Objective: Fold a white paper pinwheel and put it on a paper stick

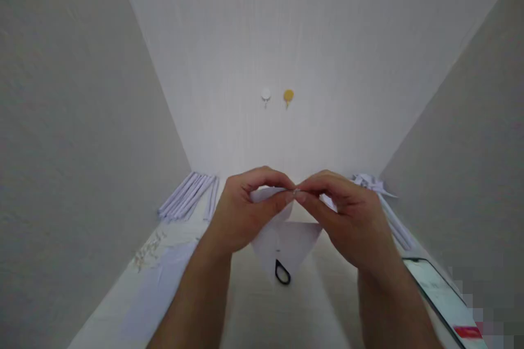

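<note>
White folded paper point(286, 240) is held up between the two hands of the person, above a pale wooden table point(262, 311). The left hand point(241, 212) pinches the upper edge of the paper, with thumb and fingers closed together on it. The right hand point(352, 218) does the same from the other side, and the fingertips of both hands meet at the top fold. Below the hands the paper hangs down in a pointed shape. Just under this point, a small black loop handle point(282, 272) shows on the table; I cannot tell what tool it belongs to.

Beyond the left hand lies a row of thin white rolled paper sticks point(188, 196). Behind the right hand there is a small heap of folded white paper pieces point(370, 182). Near the right forearm lies a smartphone with lit screen point(442, 294). Far behind the hands, a white round wall hook point(266, 96) and a yellow round wall hook point(289, 97) are side by side on the wall.
</note>
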